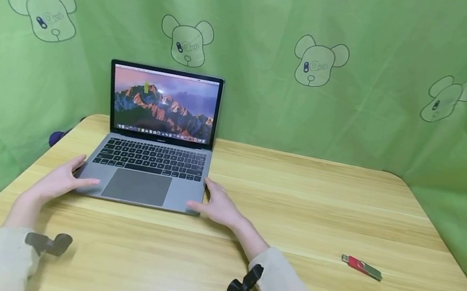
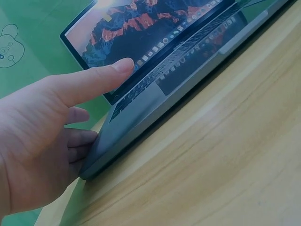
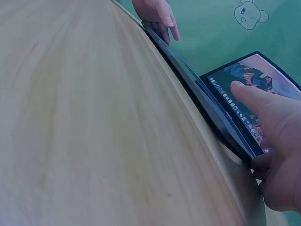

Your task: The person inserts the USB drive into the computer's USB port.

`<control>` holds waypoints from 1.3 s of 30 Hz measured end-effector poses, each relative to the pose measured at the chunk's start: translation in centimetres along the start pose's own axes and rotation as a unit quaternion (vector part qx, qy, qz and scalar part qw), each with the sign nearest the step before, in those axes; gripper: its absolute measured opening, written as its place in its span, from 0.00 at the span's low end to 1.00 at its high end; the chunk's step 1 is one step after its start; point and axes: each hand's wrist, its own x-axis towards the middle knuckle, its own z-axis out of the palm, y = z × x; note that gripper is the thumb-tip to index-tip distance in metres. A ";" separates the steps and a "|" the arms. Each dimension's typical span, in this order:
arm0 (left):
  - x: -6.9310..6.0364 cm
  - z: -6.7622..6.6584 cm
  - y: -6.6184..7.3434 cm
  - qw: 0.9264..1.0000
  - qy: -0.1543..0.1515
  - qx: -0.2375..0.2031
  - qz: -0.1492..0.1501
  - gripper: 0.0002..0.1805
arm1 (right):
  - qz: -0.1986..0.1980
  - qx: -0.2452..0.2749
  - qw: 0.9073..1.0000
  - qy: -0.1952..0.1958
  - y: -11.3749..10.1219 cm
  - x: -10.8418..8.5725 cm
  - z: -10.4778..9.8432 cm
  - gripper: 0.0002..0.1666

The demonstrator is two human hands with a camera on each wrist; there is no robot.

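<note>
Left hand (image 1: 58,180) and right hand (image 1: 220,205), fingers loosely extended, touch the sides of the laptop (image 1: 136,186) toward the surface's (image 1: 289,201) far left corner. A red USB drive (image 1: 362,268) lies toward the right edge; a green curtain (image 1: 261,6) backs the far edge. Laptop: grey, lid raised, screen lit.

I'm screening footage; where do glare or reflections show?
Head view: glare spots on the laptop screen, pale sheen on the wooden tabletop; left wrist view: glare near the screen's top, dock icons mirrored in the trackpad; right wrist view: no harsh glare.
</note>
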 end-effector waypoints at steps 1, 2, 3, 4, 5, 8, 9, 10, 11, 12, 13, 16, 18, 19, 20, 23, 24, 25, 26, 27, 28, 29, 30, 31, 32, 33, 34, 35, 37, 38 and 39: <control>0.0 -0.1 -0.1 1.000 0.000 0.001 -0.002 0.56 | 0.003 0.001 1.000 -0.002 -0.1 0.1 0.1 0.54; 0.0 -0.2 -0.2 1.000 0.000 0.002 -0.002 0.56 | 0.004 0.003 1.000 -0.003 -0.2 0.2 0.2 0.54; -0.1 -0.3 -0.2 1.000 0.000 0.001 -0.004 0.56 | 0.008 0.003 1.000 -0.004 -0.3 0.2 0.3 0.55; -0.1 -0.4 -0.3 1.000 0.001 0.001 -0.005 0.56 | 0.009 0.002 1.000 -0.004 -0.3 0.3 0.4 0.55; -0.1 -0.4 -0.4 1.000 0.001 0.001 -0.007 0.56 | 0.011 0.002 1.000 -0.005 -0.4 0.4 0.5 0.55; -0.2 -0.6 -0.6 1.000 0.006 0.007 -0.010 0.55 | 0.020 -0.003 1.000 -0.007 -0.5 0.6 0.8 0.56; -0.2 -0.6 -0.7 1.000 0.007 0.010 -0.012 0.56 | 0.022 -0.004 1.000 -0.006 -0.5 0.6 0.8 0.56; -0.2 -0.6 -0.7 1.000 0.007 0.013 -0.013 0.56 | 0.023 -0.004 1.000 -0.005 -0.5 0.6 0.9 0.56; -0.2 -0.7 -0.7 1.000 0.008 0.014 -0.014 0.56 | 0.024 -0.004 1.000 -0.004 -0.6 0.7 0.9 0.56; -0.2 -0.7 -0.8 1.000 0.009 0.015 -0.014 0.56 | 0.025 -0.004 1.000 -0.003 -0.6 0.7 0.9 0.56; -0.1 -0.7 -0.8 1.000 0.009 0.015 -0.015 0.56 | 0.026 -0.005 1.000 -0.002 -0.6 0.7 1.0 0.56; -0.1 -0.6 -0.9 1.000 0.008 0.014 -0.014 0.56 | 0.031 -0.003 1.000 0.002 -0.6 0.7 1.0 0.56; -0.1 -0.6 -1.0 1.000 0.009 0.013 -0.013 0.55 | 0.035 -0.004 0.999 0.002 -0.5 0.7 1.0 0.57; -0.1 -0.6 -1.0 1.000 0.009 0.012 -0.012 0.55 | 0.037 -0.003 0.999 0.003 -0.5 0.7 1.0 0.57; -0.1 -0.6 -1.1 1.000 0.010 0.011 -0.011 0.55 | 0.038 -0.001 0.999 0.003 -0.5 0.7 1.0 0.58; 0.0 -0.6 -1.2 1.000 0.013 0.008 -0.007 0.55 | 0.041 0.002 0.999 0.004 -0.4 0.7 1.0 0.58; 0.0 -0.6 -1.2 1.000 0.013 0.007 -0.006 0.55 | 0.041 0.002 0.999 0.006 -0.4 0.6 1.0 0.58; 0.0 -0.6 -1.2 1.000 0.015 0.009 -0.005 0.55 | 0.042 0.003 0.999 0.006 -0.4 0.6 1.0 0.59; 0.0 -0.7 -1.2 1.000 0.015 0.010 -0.004 0.55 | 0.042 0.004 0.999 0.008 -0.4 0.6 0.9 0.59; 0.1 -0.7 -1.3 1.000 0.015 0.012 -0.004 0.55 | 0.044 0.004 0.999 0.009 -0.4 0.6 0.9 0.59; 0.1 -0.7 -1.3 1.000 0.015 0.013 -0.004 0.55 | 0.045 0.003 0.999 0.009 -0.4 0.6 0.9 0.59; 0.1 -0.7 -1.4 1.000 0.014 0.014 -0.003 0.55 | 0.047 0.003 0.999 0.009 -0.4 0.6 0.9 0.59; 0.1 -0.7 -1.4 1.000 0.013 0.014 -0.002 0.55 | 0.047 0.003 0.999 0.009 -0.4 0.5 0.9 0.58; 0.1 -0.7 -1.5 1.000 0.012 0.015 -0.002 0.55 | 0.048 0.003 0.999 0.009 -0.3 0.5 0.9 0.58; 0.1 -0.7 -1.5 1.000 0.011 0.015 -0.001 0.55 | 0.047 0.003 0.999 0.009 -0.3 0.5 0.9 0.58; 0.1 -0.7 -1.5 1.000 0.009 0.015 -0.001 0.55 | 0.048 0.000 0.999 0.009 -0.3 0.4 0.9 0.58; 0.1 -0.8 -1.6 1.000 0.009 0.015 0.000 0.55 | 0.046 -0.001 0.999 0.010 -0.2 0.4 0.9 0.58; 0.1 -0.8 -1.6 1.000 0.008 0.014 0.001 0.55 | 0.045 -0.002 0.999 0.010 -0.2 0.3 1.0 0.58; 0.2 -0.8 -1.6 1.000 0.006 0.015 0.002 0.54 | 0.046 -0.005 0.999 0.012 -0.2 0.3 0.9 0.58; 0.3 -0.9 -1.6 1.000 0.006 0.016 0.003 0.54 | 0.045 -0.007 0.999 0.014 -0.2 0.2 0.9 0.58; 0.3 -0.9 -1.7 1.000 0.005 0.016 0.004 0.54 | 0.044 -0.007 0.999 0.016 -0.2 0.2 0.9 0.57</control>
